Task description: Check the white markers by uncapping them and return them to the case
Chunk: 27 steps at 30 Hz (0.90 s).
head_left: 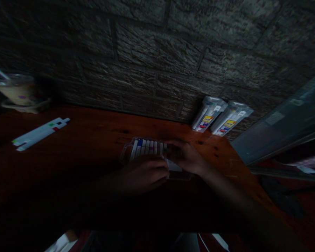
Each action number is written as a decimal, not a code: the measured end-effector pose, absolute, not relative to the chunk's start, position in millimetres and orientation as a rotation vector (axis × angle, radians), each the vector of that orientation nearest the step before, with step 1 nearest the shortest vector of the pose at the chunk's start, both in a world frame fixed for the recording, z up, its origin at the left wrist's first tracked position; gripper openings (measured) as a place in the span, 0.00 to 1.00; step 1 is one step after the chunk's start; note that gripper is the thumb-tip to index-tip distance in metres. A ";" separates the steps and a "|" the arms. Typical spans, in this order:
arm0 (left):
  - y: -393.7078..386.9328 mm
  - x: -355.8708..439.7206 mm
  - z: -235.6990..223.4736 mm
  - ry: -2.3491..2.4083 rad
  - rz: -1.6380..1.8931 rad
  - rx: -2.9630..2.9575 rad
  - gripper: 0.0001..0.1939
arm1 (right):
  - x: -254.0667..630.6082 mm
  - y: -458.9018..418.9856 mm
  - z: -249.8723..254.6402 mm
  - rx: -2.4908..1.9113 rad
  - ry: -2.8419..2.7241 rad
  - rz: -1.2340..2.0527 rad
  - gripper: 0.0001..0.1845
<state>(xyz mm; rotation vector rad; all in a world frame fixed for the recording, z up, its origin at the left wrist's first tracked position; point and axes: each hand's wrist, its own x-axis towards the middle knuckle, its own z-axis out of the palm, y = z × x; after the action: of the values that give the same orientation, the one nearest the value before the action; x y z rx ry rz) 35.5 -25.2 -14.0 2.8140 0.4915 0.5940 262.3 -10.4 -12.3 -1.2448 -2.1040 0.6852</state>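
A clear plastic case [125, 151] lies on the wooden table, with white markers [147, 147] standing side by side in it, one with a blue patch. My left hand [149, 171] is at the case's near side, its fingers curled and pressed together; what they hold, if anything, is hidden. Over the right part of the case, my right hand [186, 155] bends its fingers inward around the end of the marker row. Dim light hides whatever is between them. Below that hand a pale flat piece [174, 166] shows inside the case.
Two upright clear marker cases [209, 114] with yellow labels lean by the stone wall [136, 45]. Several loose white markers [40, 134] lie together on the table [99, 127] at left. Behind them stands a drink cup [18, 91] with a straw, on a holder.
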 end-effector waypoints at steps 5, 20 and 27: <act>-20.0 31.3 -9.4 0.612 0.672 2.863 0.10 | 264.7 -9.2 -15.0 -1.206 -2.129 0.631 0.22; -19.6 31.3 -2.1 0.722 0.613 2.837 0.16 | 266.0 -9.0 -15.0 -1.202 -2.150 0.657 0.21; -12.7 31.6 -11.1 0.381 0.629 2.957 0.07 | 265.6 -9.4 -14.8 -1.201 -2.139 0.687 0.21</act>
<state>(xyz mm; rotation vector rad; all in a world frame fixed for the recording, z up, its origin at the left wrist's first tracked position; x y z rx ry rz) 31.6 -12.7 -11.1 2.9572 0.3807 0.6293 265.6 -9.4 -14.8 -1.2012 -2.1395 0.6875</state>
